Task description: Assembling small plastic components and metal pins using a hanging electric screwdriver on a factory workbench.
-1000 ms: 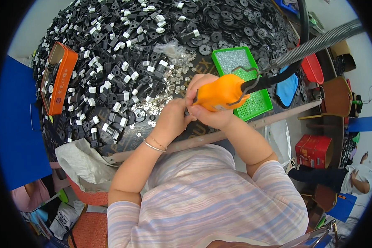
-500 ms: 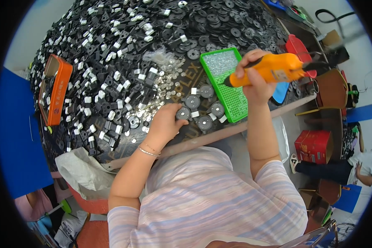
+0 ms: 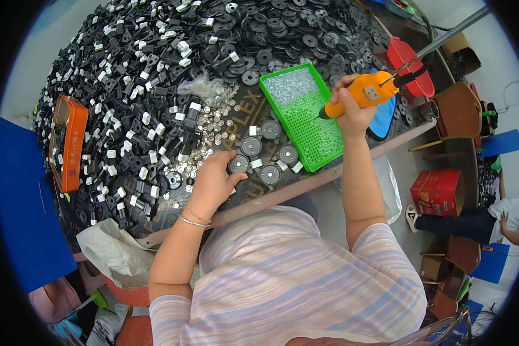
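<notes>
Right hand (image 3: 352, 112) clamped around an orange electric screwdriver (image 3: 363, 95), bit tip lowered onto the green screw tray (image 3: 305, 115); left hand (image 3: 213, 179) spread flat, fingertips pressing a black round disc (image 3: 239, 164) at the worktop (image 3: 282, 193) front edge. Only five or so discs laid out beside the tray, some with small white blocks (image 3: 255, 164) alongside. Vast heap of black parts (image 3: 155, 86) and loose silver washers (image 3: 213, 124) behind, so judged barely begun, most left.

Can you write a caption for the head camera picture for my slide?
Right hand holds an orange power screwdriver tip-down over a green tray; left hand touches a black disc.
</notes>
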